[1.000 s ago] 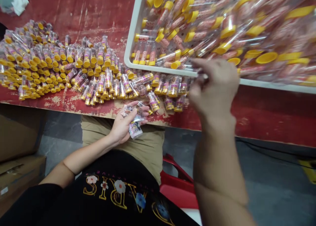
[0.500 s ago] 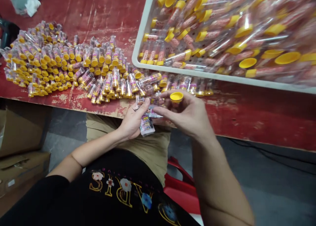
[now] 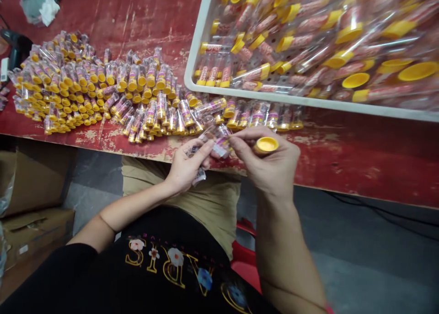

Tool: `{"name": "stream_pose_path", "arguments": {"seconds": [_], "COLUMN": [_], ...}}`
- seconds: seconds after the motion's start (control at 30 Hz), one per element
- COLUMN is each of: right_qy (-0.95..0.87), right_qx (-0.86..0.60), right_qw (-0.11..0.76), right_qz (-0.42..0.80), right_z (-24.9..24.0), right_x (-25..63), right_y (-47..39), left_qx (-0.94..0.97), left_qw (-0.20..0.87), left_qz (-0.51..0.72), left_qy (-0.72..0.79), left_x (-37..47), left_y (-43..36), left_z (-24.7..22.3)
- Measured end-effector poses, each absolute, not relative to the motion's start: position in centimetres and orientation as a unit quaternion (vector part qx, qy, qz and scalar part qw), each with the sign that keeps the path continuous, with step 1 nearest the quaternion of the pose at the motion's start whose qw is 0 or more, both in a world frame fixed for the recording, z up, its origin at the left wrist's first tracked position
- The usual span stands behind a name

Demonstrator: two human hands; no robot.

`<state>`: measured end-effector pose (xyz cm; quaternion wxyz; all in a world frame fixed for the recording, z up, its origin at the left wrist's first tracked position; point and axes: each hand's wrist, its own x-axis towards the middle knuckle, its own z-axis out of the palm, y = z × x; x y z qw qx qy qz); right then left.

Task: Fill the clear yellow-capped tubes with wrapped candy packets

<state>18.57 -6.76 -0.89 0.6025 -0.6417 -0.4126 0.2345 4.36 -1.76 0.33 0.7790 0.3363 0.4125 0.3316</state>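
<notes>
My left hand (image 3: 188,165) is closed on clear printed plastic sleeves (image 3: 200,177), pinched between thumb and fingers. Another sleeve (image 3: 221,147) with purple and white print stretches between both hands. Thumb and fingertips of my right hand (image 3: 270,170) grip its right side. Tucked in the same hand is a tube with a yellow cap (image 3: 267,144), the cap facing up; fingers hide most of the tube. Just beyond my hands lie sleeved tubes with yellow caps (image 3: 185,115), part of a big pile on the red table (image 3: 343,154).
A white tray (image 3: 308,103) full of clear yellow-capped tubes with red and white contents takes up the back right. At the far left are a black tool (image 3: 18,46) and crumpled plastic (image 3: 34,3). Cardboard boxes (image 3: 37,231) stand on the floor at left.
My right hand has turned and shifted slightly right, and the capped tube in it moved right and down. A sleeve is now drawn between both hands; the left hand's sleeves hang less visibly.
</notes>
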Motion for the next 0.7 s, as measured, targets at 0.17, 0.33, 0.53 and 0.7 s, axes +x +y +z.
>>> {"name": "stream_pose_path", "arguments": {"seconds": [0.17,0.33,0.53,0.7], "right_qy": [-0.359,-0.37,-0.277,-0.278], "right_qx": [-0.638,-0.654,-0.538,-0.51], "right_qw": [0.621,0.623,0.725,0.769], "right_qz": [0.278,0.215,0.329,0.265], "right_z": [-1.3,-1.2,-0.7,1.4], "right_x": [17.5,16.3,16.9,16.5], "right_y": [-7.5,-7.0,-7.3,-8.9], "left_qx": [0.316,0.308,0.194,0.16], "left_qw": [0.743,0.751,0.79,0.821], "left_qz": [0.399,0.404,0.384,0.338], "left_qy": [0.434,0.421,0.437,0.432], "left_x": [4.7,5.3,5.7,5.2], "left_y": [-1.7,-2.0,-1.6,-1.4], "left_z": [0.4,0.4,1.9,2.6]}}
